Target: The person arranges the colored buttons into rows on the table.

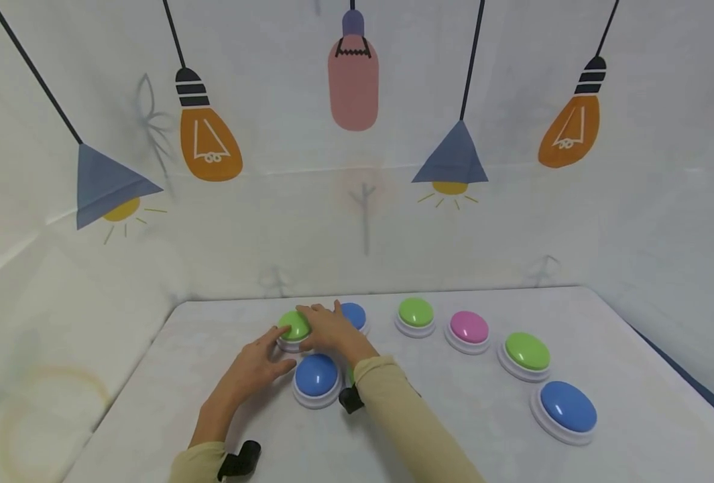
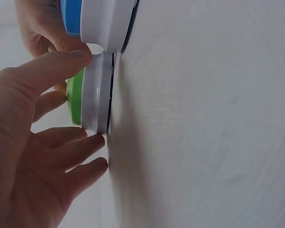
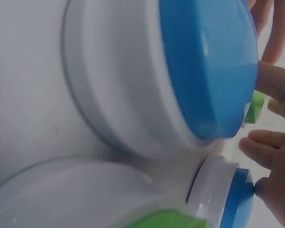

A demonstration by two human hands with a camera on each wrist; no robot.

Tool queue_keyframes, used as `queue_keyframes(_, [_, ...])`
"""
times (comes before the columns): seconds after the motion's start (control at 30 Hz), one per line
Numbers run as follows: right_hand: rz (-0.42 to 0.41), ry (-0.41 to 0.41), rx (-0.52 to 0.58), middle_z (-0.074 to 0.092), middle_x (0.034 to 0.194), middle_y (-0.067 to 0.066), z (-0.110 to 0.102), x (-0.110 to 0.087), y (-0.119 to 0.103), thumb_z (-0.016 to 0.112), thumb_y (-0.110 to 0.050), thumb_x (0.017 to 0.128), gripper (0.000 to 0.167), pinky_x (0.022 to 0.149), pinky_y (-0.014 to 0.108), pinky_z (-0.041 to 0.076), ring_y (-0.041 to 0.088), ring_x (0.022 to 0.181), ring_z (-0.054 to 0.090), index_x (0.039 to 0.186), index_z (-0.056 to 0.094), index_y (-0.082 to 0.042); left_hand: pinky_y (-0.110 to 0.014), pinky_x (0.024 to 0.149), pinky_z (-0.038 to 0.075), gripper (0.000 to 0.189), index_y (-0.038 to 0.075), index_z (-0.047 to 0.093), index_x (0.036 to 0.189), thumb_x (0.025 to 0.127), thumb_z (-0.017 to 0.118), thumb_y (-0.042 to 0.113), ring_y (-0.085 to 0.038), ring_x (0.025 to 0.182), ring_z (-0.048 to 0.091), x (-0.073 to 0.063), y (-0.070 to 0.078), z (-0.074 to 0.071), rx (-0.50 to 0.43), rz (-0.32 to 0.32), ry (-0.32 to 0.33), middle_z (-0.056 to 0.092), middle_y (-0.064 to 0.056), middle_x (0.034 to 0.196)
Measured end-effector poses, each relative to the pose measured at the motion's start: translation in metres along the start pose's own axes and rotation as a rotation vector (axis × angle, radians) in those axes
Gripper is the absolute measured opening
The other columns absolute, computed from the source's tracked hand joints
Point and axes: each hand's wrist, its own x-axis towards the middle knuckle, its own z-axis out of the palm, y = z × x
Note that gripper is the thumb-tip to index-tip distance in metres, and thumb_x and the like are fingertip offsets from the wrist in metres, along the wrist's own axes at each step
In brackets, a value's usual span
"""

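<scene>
Both hands are at a green push button [image 1: 295, 325] with a white round base, at the table's back left. My left hand [image 1: 254, 372] holds it from the left; in the left wrist view, its thumb and fingers straddle the white base [image 2: 96, 95]. From the right, my right hand [image 1: 329, 329] reaches over the same button with its thumb and fingers around the dome. Just in front stands a blue button [image 1: 316, 376], close to the left thumb. Another blue button [image 1: 353, 315] is partly hidden behind the right hand.
A further green button [image 1: 351, 377] is mostly covered by the right forearm. To the right, a green button [image 1: 415, 312], a pink button [image 1: 469, 327], another green button [image 1: 527, 352] and a blue button [image 1: 568, 407] form a curve. A patterned cloth wall [image 1: 296, 235] rises behind the white table [image 1: 453, 416].
</scene>
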Motion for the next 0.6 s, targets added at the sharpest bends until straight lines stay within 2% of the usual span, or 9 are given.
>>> queue_keyframes(0.27, [0.016, 0.006, -0.053, 0.055, 0.144, 0.004, 0.0027, 0.0027, -0.0037, 0.076, -0.029, 0.086, 0.077, 0.121, 0.058, 0.008, 0.021, 0.137, 0.046, 0.152, 0.039, -0.014, -0.061, 0.105, 0.039, 0.069, 0.01, 0.042, 0.15, 0.089, 0.072, 0.025, -0.048, 0.131, 0.046, -0.0029, 0.0043, 0.0004, 0.017, -0.002, 0.007, 0.047, -0.029, 0.144])
queue_keyframes(0.6, [0.012, 0.063, -0.111, 0.061, 0.133, 0.007, 0.0104, 0.0082, -0.0046, 0.076, -0.033, 0.083, 0.076, 0.119, 0.06, 0.012, 0.022, 0.126, 0.055, 0.148, 0.042, -0.013, -0.06, 0.105, 0.04, 0.069, 0.009, 0.042, 0.149, 0.088, 0.071, 0.022, -0.046, 0.131, 0.047, -0.0028, 0.0026, 0.0011, 0.02, 0.009, 0.027, 0.048, -0.03, 0.143])
